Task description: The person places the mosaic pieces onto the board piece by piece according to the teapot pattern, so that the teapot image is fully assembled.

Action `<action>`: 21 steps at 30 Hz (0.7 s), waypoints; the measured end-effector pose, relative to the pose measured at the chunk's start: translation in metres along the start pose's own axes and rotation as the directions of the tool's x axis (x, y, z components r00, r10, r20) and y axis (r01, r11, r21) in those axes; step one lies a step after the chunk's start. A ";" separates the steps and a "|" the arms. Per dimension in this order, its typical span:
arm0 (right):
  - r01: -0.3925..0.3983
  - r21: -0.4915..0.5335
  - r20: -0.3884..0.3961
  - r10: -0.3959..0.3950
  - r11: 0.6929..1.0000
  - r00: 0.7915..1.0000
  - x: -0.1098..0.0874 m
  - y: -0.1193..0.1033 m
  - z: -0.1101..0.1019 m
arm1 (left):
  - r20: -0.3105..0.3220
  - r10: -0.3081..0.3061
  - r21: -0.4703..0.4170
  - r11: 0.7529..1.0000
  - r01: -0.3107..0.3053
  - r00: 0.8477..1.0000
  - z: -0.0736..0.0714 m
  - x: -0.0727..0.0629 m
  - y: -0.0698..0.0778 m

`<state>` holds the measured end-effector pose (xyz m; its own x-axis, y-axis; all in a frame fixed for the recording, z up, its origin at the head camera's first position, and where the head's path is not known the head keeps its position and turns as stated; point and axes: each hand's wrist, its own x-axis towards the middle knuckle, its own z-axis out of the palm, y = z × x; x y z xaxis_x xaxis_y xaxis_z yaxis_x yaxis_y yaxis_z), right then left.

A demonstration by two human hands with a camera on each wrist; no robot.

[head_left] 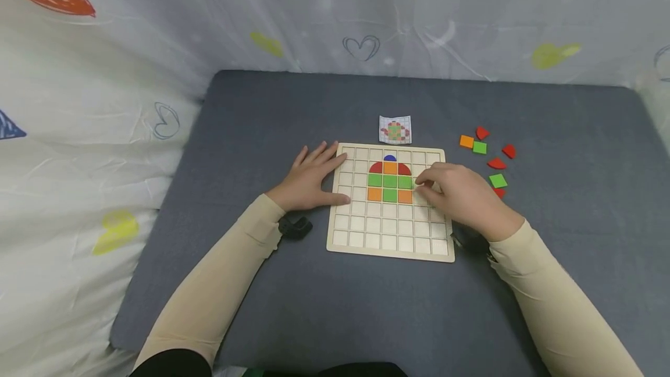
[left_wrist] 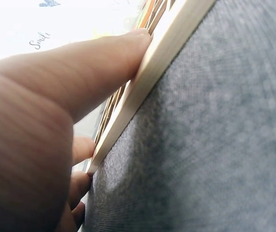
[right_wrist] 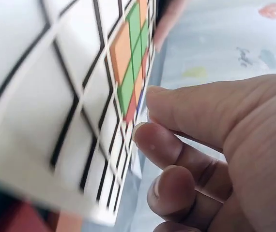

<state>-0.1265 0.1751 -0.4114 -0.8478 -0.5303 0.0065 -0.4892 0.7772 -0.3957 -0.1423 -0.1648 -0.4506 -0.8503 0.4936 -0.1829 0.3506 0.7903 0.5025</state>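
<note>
My left hand point(head_left: 309, 184) is spread, thumb and fingers on the left edge of the wooden grid board point(head_left: 373, 227), flat on the grey table point(head_left: 345, 307). My right hand point(head_left: 466, 195) is over its right side, fingers bent, tips close together just beside the green tile point(head_left: 405, 182); can't tell if they pinch anything. Picture card point(head_left: 395, 130) beyond the board, loose pieces point(head_left: 498, 180) to the right.

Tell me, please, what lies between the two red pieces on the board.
An orange square lies between the two red pieces, as the head view shows.
</note>
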 end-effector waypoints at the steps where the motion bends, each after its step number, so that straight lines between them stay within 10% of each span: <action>1: -0.013 0.009 0.002 0.013 1.000 1.000 -0.002 0.003 -0.002 | 0.002 -0.002 0.000 1.000 0.002 1.000 0.000 0.000 0.000; 21: -0.235 0.003 0.152 0.232 0.972 0.961 -0.026 0.071 -0.044 | 0.007 0.006 -0.002 1.000 -0.006 1.000 0.000 0.002 -0.003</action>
<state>-0.1484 0.2588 -0.3996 -0.8969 -0.3805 -0.2251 -0.2752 0.8790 -0.3893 -0.1448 -0.1660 -0.4527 -0.8452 0.5010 -0.1862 0.3550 0.7866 0.5052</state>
